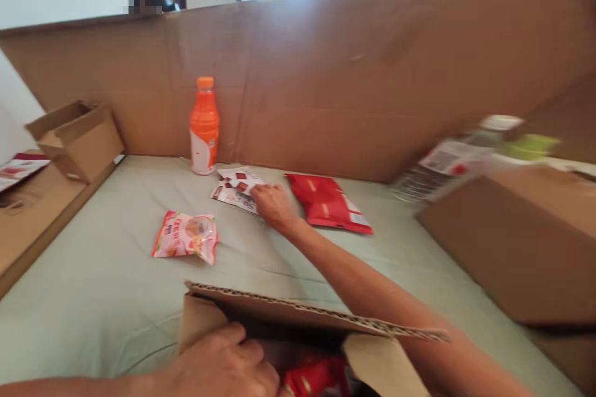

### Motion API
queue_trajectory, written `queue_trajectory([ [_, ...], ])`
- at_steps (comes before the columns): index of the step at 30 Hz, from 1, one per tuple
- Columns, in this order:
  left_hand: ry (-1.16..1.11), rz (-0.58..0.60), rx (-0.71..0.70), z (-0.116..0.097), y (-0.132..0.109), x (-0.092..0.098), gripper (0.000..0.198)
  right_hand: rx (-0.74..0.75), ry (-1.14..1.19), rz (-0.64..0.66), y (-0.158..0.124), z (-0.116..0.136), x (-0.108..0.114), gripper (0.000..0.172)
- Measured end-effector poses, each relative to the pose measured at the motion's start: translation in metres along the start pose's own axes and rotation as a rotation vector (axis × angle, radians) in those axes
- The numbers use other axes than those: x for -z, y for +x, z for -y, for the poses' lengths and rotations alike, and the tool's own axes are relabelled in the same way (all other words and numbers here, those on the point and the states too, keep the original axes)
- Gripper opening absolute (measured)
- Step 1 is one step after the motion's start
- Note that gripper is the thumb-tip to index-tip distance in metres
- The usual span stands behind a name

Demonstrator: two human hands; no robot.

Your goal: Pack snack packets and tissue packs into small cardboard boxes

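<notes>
My right hand (274, 205) reaches out over the pale green cloth and rests, fingers curled down, on the edge of a white packet with dark red squares (235, 188). A red packet (328, 201) lies just right of that hand. My left hand (223, 363) is at the bottom, fingers bent against the flap of an open cardboard box (298, 313) that has red packets (316, 378) inside. A pink snack packet (186, 236) lies to the left on the cloth. An orange bottle (203, 127) stands upright behind the white packet.
A tall cardboard wall (354, 74) rings the back. A small open box (79, 136) sits at the left, a larger box (521, 242) at the right with a blurred clear bottle (456, 161) over it. A person is partly visible behind the wall.
</notes>
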State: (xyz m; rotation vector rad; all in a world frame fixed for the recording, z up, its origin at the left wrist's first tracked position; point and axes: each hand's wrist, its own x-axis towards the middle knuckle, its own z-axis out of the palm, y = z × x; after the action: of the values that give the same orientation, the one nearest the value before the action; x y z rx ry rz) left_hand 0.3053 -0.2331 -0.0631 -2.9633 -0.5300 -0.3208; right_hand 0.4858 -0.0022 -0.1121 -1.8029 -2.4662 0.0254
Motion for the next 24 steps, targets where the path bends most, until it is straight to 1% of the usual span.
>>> queue_trajectory([
  [3,-0.027,0.128,0.013,0.001,0.004,0.014,0.021,0.005,0.005,-0.013,-0.006,-0.01,-0.001,0.04],
  [5,-0.026,0.164,0.025,0.0,0.005,0.019,0.02,-0.019,0.016,-0.031,-0.015,-0.015,0.0,0.041],
  [9,-0.03,0.174,0.056,-0.004,0.005,0.023,0.013,-0.124,0.067,-0.097,-0.038,-0.023,0.005,0.04],
  [11,-0.054,0.231,0.068,-0.004,0.006,0.027,0.009,-0.192,0.107,-0.145,-0.048,-0.029,0.01,0.039],
  [14,-0.102,0.318,0.091,-0.004,0.007,0.037,0.013,-0.274,0.188,-0.227,-0.062,-0.04,0.018,0.037],
  [16,-0.115,0.33,0.112,-0.004,0.006,0.042,0.012,-0.308,0.261,-0.287,-0.073,-0.048,0.024,0.036],
  [19,-0.118,0.306,0.123,-0.005,0.003,0.043,0.011,-0.335,0.4,-0.373,-0.091,-0.057,0.033,0.036],
  [24,-0.097,0.26,0.113,-0.009,-0.003,0.044,0.011,-0.365,0.635,-0.452,-0.13,-0.063,0.047,0.033],
])
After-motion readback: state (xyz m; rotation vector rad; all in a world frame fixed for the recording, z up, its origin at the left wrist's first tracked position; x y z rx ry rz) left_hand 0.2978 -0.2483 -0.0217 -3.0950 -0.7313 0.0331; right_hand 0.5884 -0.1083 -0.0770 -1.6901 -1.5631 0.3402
